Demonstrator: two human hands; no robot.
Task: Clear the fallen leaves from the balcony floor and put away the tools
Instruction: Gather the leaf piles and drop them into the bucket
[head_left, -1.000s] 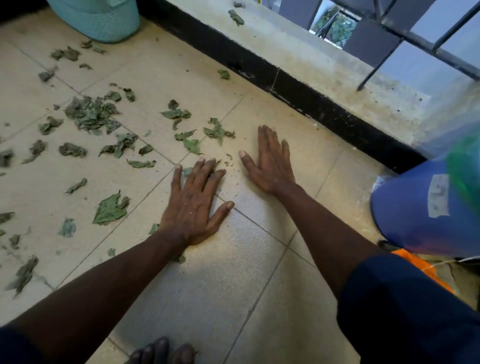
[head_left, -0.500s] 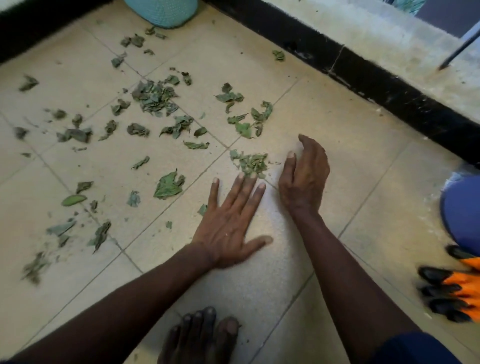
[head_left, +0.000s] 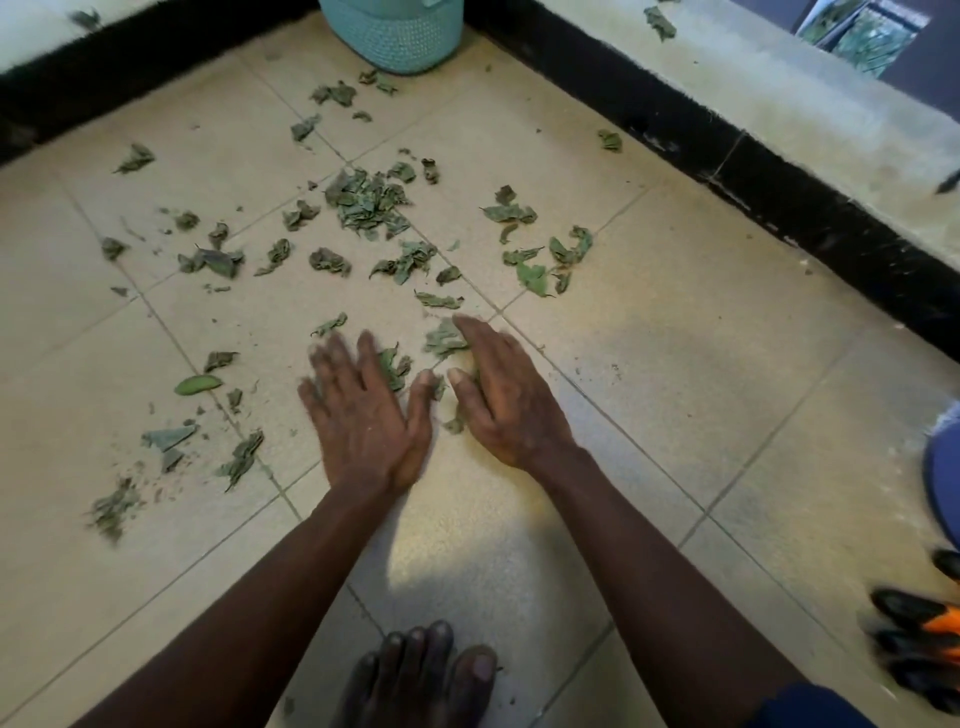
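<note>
Green, dried, crumpled leaves (head_left: 366, 202) lay all over the floor: several dozen bits, too many & too broken to count singly. 1 dense heap sat mid-floor, w/ looser clusters to its left, right & nearer the person. 1 small leaf clump (head_left: 444, 340) lay btwn the 2 hands, touching the right one. Most leaves were dull grey-green & curled. 1 smooth, brighter green leaf (head_left: 197, 384) lay flat at left. Crumbs & dust lay round them.

Hands: 2, both bare. The left hand (head_left: 363, 415) was palm down on the tile, fingers straight & spread, holding nothing; it was blurred. The right hand (head_left: 506, 395) was just beside it, fingers straight & together against the clump, gripping nothing. The thumbs nearly met.

1 bare foot (head_left: 421, 670), 5 toes, stood at bottom centre.

The beige square-tiled floor (head_left: 675, 389) had thin grout lines. A black skirting band (head_left: 779, 218) ran along the far & right sides, w/ a rough pale concrete ledge (head_left: 779, 104) above it at right; 1 stray leaf lay on that ledge.

1 teal woven-pattern basket (head_left: 395, 36) stood on the floor at the far side, a few leaves just in front. At the right edge were part of 1 blue rounded object (head_left: 943, 467), not identifiable, & an orange-and-black glove (head_left: 924, 639) nearer the person; whether 1 glove or 2, can't tell.
</note>
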